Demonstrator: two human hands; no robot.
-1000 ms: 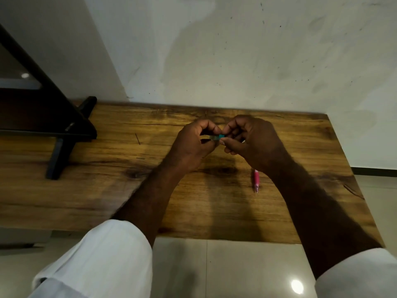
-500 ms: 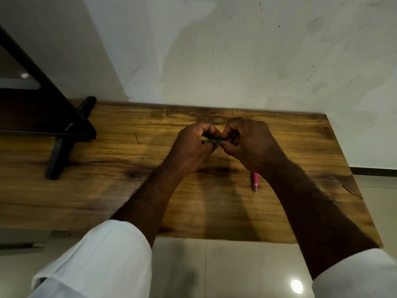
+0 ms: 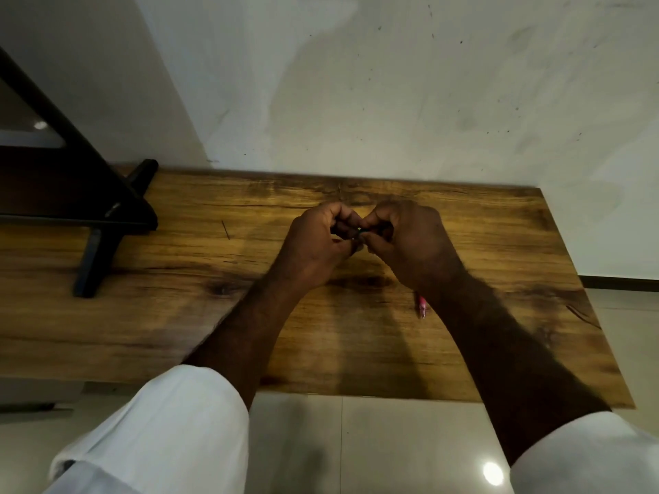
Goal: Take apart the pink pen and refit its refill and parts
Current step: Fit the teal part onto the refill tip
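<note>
My left hand (image 3: 317,244) and my right hand (image 3: 410,240) meet fingertip to fingertip above the middle of the wooden table (image 3: 178,308). Between the fingertips they pinch a small pen part (image 3: 359,230), of which only a dark greenish speck shows. What the part is, I cannot tell. A pink pen piece (image 3: 422,306) lies on the table below my right wrist, which hides its upper end.
A black stand (image 3: 107,229) with a foot sits on the table's left side. A white wall rises right behind the table. The table's near edge and right edge border a pale tiled floor (image 3: 338,443). White sleeves cover both forearms low in view.
My hands have closed in on each other, and the teal part that showed between the fingers is now almost hidden. My right wrist has shifted left over the pink piece.
</note>
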